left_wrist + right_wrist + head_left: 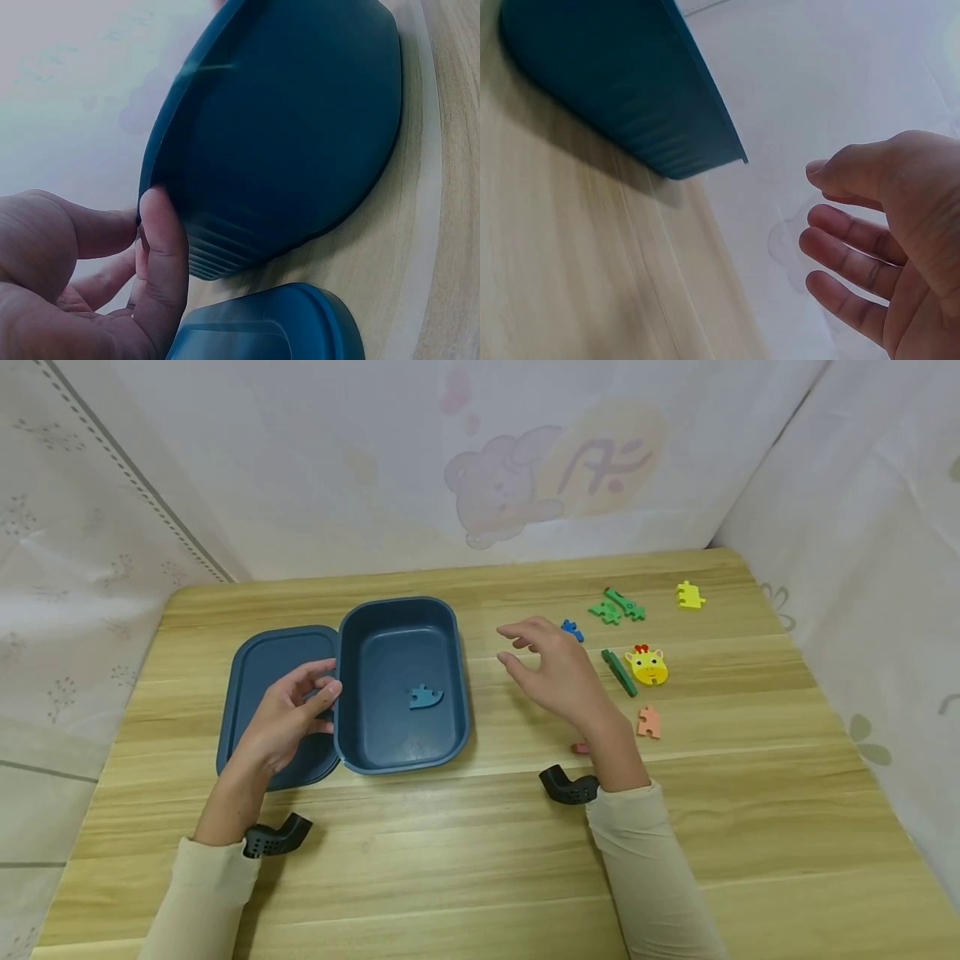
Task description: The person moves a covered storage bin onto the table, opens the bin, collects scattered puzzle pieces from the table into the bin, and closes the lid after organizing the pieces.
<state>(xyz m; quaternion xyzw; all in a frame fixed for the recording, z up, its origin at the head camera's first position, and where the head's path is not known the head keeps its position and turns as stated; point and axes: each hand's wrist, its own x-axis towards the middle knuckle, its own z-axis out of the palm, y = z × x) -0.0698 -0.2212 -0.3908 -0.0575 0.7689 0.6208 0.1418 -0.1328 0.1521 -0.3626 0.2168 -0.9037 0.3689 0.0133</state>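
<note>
A dark blue plastic box (390, 656) stands on the table with one teal puzzle piece (425, 697) on its floor. My left hand (288, 714) pinches the box's left wall at the rim, thumb on one side and fingers on the other, as the left wrist view shows. Under that hand lies a flat blue lid (258, 681), beside the box. To the right of the box my right hand (555, 681) hovers over the table, holding nothing, its fingers apart and slightly bent. Partly hidden behind it is a small blue puzzle piece (572, 629).
Right of my right hand lie green puzzle pieces (624, 604), a dark green strip (619, 673), a yellow giraffe-head piece (647, 666) and a peach piece (649, 723). A yellow piece (689, 596) is farther back. A red piece (580, 748) shows beside my right wrist.
</note>
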